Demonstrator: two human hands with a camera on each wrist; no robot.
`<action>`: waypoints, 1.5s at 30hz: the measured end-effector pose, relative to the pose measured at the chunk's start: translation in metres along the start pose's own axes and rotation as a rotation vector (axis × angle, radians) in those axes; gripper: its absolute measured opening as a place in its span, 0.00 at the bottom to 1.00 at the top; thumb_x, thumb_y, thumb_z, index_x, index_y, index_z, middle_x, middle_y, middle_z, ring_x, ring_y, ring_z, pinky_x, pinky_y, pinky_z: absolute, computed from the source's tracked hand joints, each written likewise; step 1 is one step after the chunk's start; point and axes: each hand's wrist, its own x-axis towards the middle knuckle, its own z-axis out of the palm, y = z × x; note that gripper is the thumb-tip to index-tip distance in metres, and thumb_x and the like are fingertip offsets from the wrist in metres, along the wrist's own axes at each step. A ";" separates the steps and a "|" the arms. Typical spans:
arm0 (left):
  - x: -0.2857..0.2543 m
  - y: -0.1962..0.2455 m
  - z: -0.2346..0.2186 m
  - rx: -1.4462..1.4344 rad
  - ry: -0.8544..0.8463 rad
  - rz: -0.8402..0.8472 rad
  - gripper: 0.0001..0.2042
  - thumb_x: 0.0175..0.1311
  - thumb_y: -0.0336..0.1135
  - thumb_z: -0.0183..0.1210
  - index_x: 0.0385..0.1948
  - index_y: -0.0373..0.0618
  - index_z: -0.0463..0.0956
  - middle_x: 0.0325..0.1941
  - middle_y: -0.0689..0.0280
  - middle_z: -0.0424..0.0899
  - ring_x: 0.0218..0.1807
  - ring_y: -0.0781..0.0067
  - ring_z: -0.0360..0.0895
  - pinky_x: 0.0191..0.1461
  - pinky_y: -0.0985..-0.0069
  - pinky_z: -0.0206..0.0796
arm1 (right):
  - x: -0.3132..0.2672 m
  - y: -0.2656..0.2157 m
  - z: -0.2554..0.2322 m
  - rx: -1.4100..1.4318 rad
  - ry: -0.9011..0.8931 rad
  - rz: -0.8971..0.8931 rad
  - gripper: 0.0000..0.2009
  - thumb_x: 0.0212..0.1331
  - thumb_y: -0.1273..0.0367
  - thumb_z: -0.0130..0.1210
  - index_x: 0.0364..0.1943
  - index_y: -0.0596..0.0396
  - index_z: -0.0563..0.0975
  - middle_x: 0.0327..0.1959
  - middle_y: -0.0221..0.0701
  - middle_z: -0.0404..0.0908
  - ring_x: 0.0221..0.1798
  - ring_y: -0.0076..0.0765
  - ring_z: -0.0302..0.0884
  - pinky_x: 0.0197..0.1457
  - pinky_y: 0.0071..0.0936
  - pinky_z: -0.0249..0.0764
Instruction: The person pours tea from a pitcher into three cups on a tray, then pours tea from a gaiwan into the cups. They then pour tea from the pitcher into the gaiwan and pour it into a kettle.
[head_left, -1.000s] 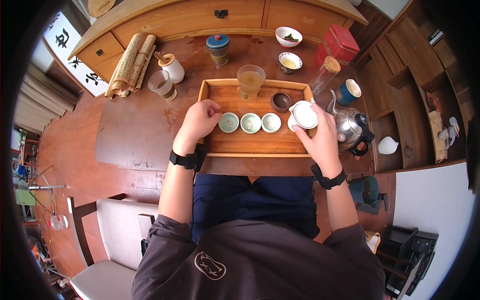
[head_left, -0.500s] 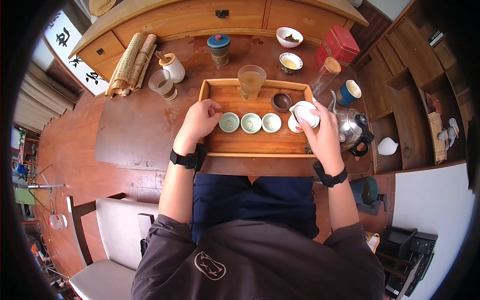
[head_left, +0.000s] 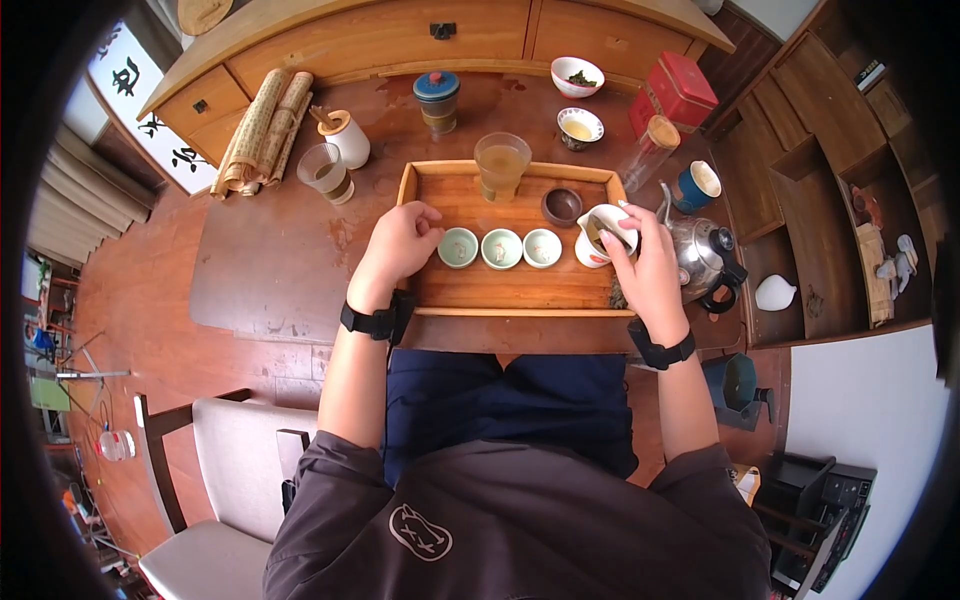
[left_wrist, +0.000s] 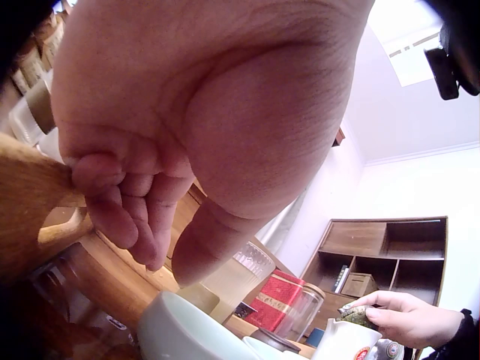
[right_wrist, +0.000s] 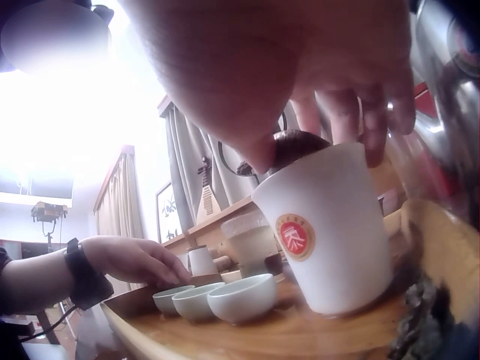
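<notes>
My right hand pinches a small dark round-edged piece between thumb and fingers, right at the mouth of a white pitcher. In the left wrist view this piece looks greenish and mottled; its kind I cannot tell. The pitcher stands at the right end of a wooden tray and bears a red round mark. My left hand rests at the tray's left edge, fingers loosely curled around nothing, beside the nearest of three pale green cups standing in a row.
A glass jug of amber liquid and a dark bowl share the tray. Close on the right stands a metal kettle. Behind are a red box, a bowl of leaves and a blue-lidded cup.
The white disc seen over the pitcher's mouth has tilted up, and the pitcher's inside now shows with a dark shape at the right fingers. My left hand has stayed in place.
</notes>
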 end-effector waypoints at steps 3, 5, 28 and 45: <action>0.001 -0.001 0.000 0.002 0.003 0.001 0.13 0.61 0.31 0.69 0.45 0.34 0.86 0.30 0.63 0.84 0.33 0.72 0.79 0.42 0.72 0.74 | 0.005 0.005 0.005 0.035 0.113 -0.030 0.21 0.67 0.65 0.67 0.59 0.58 0.77 0.51 0.43 0.82 0.56 0.51 0.80 0.61 0.44 0.76; 0.001 -0.001 0.001 0.007 0.006 0.004 0.14 0.60 0.31 0.69 0.45 0.34 0.86 0.30 0.63 0.84 0.33 0.72 0.79 0.42 0.72 0.74 | 0.010 0.010 0.006 0.028 0.199 -0.006 0.20 0.68 0.66 0.66 0.59 0.58 0.76 0.51 0.43 0.80 0.56 0.50 0.80 0.61 0.44 0.76; 0.001 -0.001 0.001 0.004 0.001 0.008 0.13 0.61 0.31 0.69 0.45 0.34 0.86 0.29 0.63 0.84 0.32 0.72 0.80 0.41 0.72 0.74 | 0.007 -0.004 -0.005 -0.089 0.153 -0.128 0.33 0.56 0.61 0.75 0.64 0.59 0.74 0.57 0.45 0.81 0.59 0.56 0.78 0.65 0.49 0.74; 0.000 -0.001 0.001 0.001 0.007 0.001 0.13 0.61 0.31 0.69 0.45 0.35 0.86 0.29 0.63 0.84 0.33 0.72 0.79 0.41 0.72 0.74 | 0.003 0.012 0.007 0.152 0.018 0.019 0.29 0.63 0.66 0.69 0.65 0.61 0.72 0.60 0.49 0.80 0.63 0.57 0.80 0.68 0.45 0.75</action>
